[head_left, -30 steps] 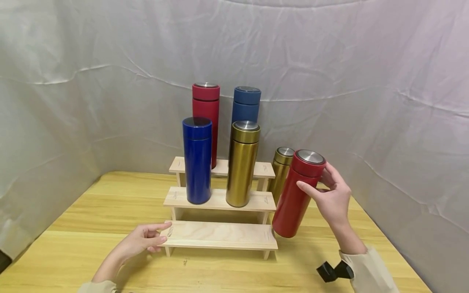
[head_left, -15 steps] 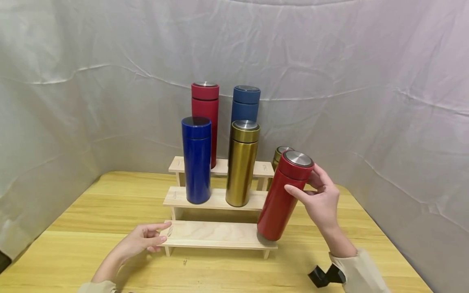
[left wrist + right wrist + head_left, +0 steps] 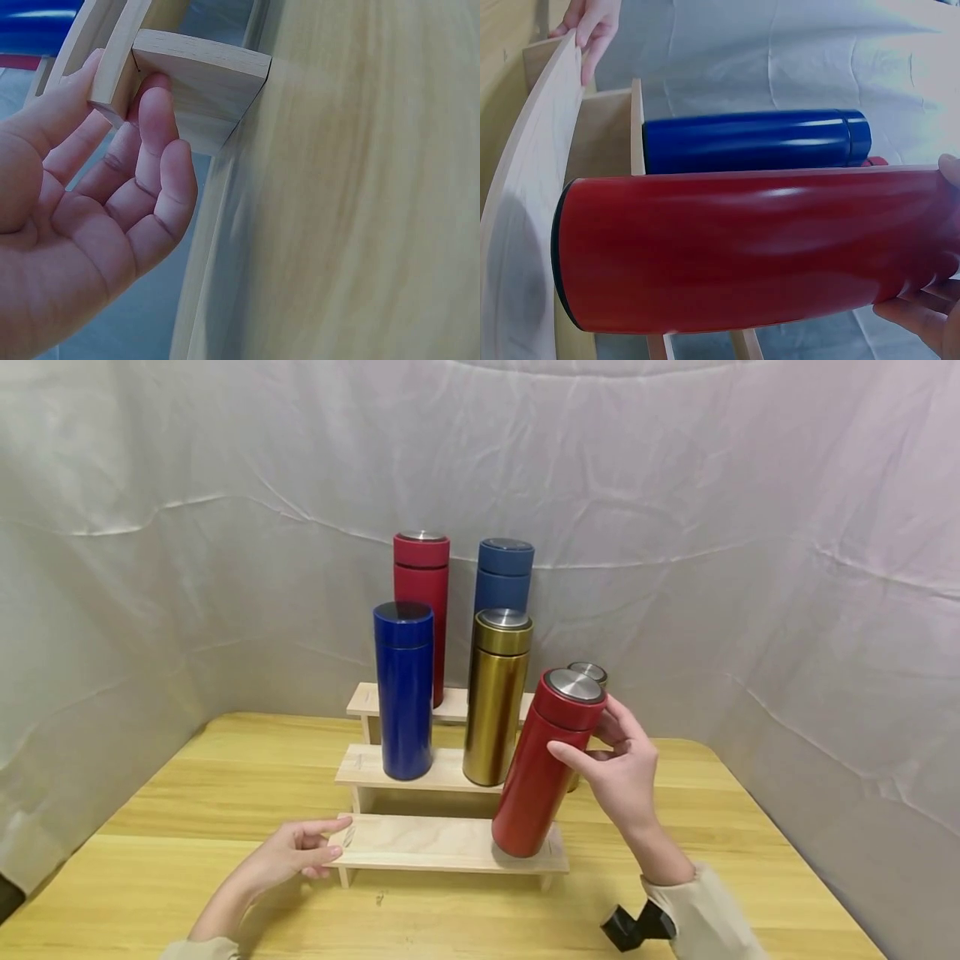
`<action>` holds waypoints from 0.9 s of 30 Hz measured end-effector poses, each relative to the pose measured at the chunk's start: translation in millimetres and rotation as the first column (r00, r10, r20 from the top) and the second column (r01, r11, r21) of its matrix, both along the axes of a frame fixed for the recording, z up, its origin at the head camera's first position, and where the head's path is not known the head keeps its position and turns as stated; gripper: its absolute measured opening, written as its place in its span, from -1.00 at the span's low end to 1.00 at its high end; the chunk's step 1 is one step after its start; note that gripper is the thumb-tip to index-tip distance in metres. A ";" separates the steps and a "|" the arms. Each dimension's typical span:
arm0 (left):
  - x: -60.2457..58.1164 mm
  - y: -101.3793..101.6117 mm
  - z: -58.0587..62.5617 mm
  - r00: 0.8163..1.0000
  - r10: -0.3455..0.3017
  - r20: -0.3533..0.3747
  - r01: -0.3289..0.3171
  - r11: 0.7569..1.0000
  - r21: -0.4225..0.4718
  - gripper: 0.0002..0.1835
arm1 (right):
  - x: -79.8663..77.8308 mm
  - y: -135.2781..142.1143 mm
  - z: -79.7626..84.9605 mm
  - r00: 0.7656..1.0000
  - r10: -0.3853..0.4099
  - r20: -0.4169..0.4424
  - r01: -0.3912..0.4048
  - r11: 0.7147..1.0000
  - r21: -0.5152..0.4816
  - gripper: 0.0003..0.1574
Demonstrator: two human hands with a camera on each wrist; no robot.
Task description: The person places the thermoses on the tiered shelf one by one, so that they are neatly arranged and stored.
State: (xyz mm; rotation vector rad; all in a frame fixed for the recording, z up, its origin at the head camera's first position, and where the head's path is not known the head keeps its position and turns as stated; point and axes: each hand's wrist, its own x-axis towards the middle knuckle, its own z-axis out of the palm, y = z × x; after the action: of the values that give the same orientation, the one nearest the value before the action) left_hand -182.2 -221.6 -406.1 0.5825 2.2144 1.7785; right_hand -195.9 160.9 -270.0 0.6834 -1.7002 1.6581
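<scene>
My right hand [image 3: 618, 768] grips a red thermos flask [image 3: 542, 768] near its steel-topped lid. The flask leans, top to the right, with its base close over the right half of the lowest step of a three-tier wooden display stand [image 3: 420, 843]. In the right wrist view the red flask [image 3: 742, 251] lies across the picture, its dark base rim facing the step. At the stand's left end my left hand [image 3: 288, 850] pinches the lowest step. The left wrist view has the left hand [image 3: 97, 180] with its thumb on the board's edge and fingertips beneath.
A glossy blue flask [image 3: 405, 702] and a gold flask [image 3: 498, 702] stand on the middle step. Behind them, on the top step, are another red flask [image 3: 422, 560] and a matte blue flask [image 3: 506, 568]. A second gold flask [image 3: 588, 671] is mostly hidden behind the held one.
My right hand has carried the red flask leftward, from beside the stand to over the lowest step's right half. The left hand has kept its place.
</scene>
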 end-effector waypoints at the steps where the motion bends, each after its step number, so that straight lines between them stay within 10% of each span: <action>1: 0.1 0.0 -0.4 1.000 -0.004 0.000 0.004 1.000 0.003 -0.43 | 0.1 -2.2 -0.3 1.000 0.004 0.003 -0.004 1.000 -0.002 -0.17; 27: -1.7 1.2 -3.8 1.000 0.000 -0.006 0.000 1.000 0.028 -0.42 | -5.4 -80.4 -12.4 0.988 0.149 0.050 -0.149 0.989 -0.002 -0.13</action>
State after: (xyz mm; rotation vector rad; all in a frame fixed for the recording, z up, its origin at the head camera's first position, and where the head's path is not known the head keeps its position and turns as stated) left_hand -183.9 -220.5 -409.9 0.5937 2.1968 1.8128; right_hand -201.4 80.5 -282.3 0.7929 -1.7218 1.7892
